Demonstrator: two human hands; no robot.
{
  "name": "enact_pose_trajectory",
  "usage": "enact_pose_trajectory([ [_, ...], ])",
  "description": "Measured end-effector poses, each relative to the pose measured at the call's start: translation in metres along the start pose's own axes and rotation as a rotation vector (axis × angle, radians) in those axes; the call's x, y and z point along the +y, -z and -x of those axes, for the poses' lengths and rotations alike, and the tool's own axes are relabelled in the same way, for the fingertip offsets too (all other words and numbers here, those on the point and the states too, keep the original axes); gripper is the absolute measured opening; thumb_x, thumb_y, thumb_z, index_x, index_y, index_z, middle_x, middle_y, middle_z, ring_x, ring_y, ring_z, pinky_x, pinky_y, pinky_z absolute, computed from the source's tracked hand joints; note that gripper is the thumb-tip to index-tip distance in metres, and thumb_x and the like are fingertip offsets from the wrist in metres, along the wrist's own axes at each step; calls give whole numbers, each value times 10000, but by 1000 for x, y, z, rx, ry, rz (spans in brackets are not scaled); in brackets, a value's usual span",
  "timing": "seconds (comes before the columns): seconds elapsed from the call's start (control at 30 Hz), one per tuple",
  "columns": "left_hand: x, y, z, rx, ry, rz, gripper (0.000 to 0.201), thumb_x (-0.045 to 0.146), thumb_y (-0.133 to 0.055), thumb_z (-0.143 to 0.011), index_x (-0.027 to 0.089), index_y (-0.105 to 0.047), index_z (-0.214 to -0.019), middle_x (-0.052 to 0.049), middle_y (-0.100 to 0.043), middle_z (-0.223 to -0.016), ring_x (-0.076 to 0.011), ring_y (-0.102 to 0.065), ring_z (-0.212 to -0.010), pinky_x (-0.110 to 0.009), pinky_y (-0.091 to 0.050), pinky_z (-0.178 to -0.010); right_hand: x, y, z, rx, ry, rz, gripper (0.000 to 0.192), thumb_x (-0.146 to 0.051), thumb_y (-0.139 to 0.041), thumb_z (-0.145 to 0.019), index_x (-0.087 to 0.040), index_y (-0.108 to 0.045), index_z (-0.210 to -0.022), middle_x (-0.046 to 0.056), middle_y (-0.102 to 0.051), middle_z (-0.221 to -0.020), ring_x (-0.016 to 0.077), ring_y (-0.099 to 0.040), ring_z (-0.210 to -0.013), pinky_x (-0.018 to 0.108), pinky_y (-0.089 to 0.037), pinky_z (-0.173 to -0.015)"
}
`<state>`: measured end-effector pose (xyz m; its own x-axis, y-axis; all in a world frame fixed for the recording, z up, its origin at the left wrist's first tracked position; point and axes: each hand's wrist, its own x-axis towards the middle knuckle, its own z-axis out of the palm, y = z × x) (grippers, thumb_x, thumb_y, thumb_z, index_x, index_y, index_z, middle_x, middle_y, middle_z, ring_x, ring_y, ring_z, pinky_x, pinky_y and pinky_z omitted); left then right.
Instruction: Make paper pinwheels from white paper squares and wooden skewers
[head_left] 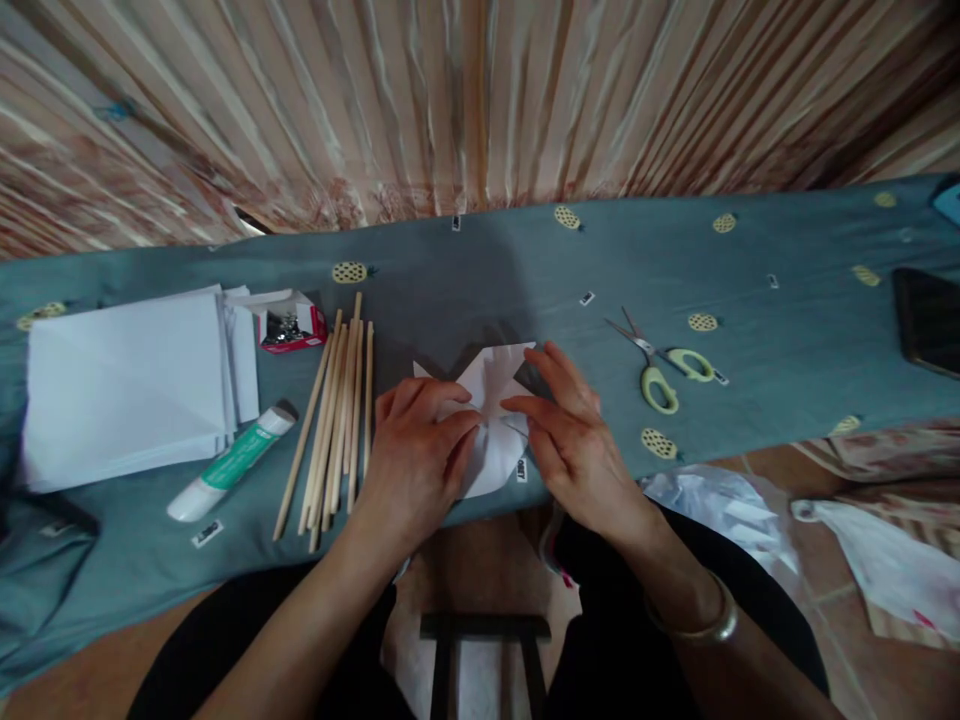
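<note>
A folded piece of white paper (491, 385) lies on the teal cloth (525, 270) at the near edge, in the middle. My left hand (416, 455) presses on its left part with the fingers bent. My right hand (566, 430) pinches the paper's middle from the right. Both hands touch the same sheet and partly hide it.
Several wooden sticks (337, 420) lie left of my hands. Further left are a glue stick (229, 465), a stack of white paper (127, 385) and a small red box (289, 322). Yellow-handled scissors (660, 365) lie to the right, a dark phone (928, 320) at far right.
</note>
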<state>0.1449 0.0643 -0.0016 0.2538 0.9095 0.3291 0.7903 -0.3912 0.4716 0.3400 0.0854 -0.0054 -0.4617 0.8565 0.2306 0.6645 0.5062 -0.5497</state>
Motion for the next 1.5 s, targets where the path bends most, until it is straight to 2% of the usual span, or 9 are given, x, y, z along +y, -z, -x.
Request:
enact_pose_trajectory([
  [0.17, 2, 1, -1, -44, -8, -13, 171, 192, -557, -911, 180, -726, -933, -78, -692, -1043, -272, -565, -995, -464, -416, -859, 4, 3, 8, -14, 79, 60, 328, -155, -397, -958, -190, -676, -1125, 114, -361, -1557, 317, -204, -1493, 572, -293, -1132],
  [0.3, 5, 1, -1, -56, -5, -8, 184, 202, -554, -916, 181, -731, -960, -80, -697, -1048, -276, -571, -1006, -470, -419, -867, 5, -2, 9, -2, 117, 118, 298, -170, -421, -968, -198, -677, -1117, 108, -399, -1530, 321, -226, -1482, 559, -312, -1117],
  [0.53, 4, -3, -3, -101, 1, -32, 179, 219, -553, -917, 199, -722, -972, -83, -705, -1052, -291, -581, -1017, -511, -412, -877, 2, -7, 6, -26, 65, 155, 295, -162, -417, -974, -220, -682, -1090, 100, -442, -1509, 305, -241, -1480, 555, -317, -1115],
  [0.93, 5, -7, -3, -76, 4, -73, 168, 228, -541, -935, 206, -703, -970, -55, -718, -1049, -282, -585, -1044, -521, -370, -914, -6, -14, 3, -14, 88, 232, 254, -144, -422, -976, -206, -662, -1033, 103, -492, -1478, 300, -223, -1486, 549, -295, -1117],
  [1.07, 5, -6, -4, -92, -3, -85, 157, 208, -542, -931, 222, -692, -978, -44, -714, -1059, -285, -582, -1048, -530, -373, -907, -4, -15, 5, 18, 79, 224, 263, -141, -415, -971, -193, -669, -1015, 115, -515, -1450, 303, -259, -1473, 531, -315, -1116],
  [1.23, 7, -4, -5, -77, 60, -10, 167, 230, -536, -931, 244, -698, -967, -37, -715, -1026, -294, -584, -1044, -541, -376, -908, -2, -7, 4, -20, 11, 108, 332, -141, -384, -951, -199, -664, -1120, 115, -438, -1505, 311, -253, -1477, 548, -333, -1120],
  [1.5, 0, 0, -5, 2, 27, -55, 174, 202, -530, -924, 207, -701, -959, -60, -722, -1044, -289, -571, -1021, -520, -372, -886, -6, -8, -2, -8, 58, 129, 348, -148, -386, -964, -206, -671, -1155, 117, -433, -1499, 333, -260, -1466, 550, -328, -1112],
])
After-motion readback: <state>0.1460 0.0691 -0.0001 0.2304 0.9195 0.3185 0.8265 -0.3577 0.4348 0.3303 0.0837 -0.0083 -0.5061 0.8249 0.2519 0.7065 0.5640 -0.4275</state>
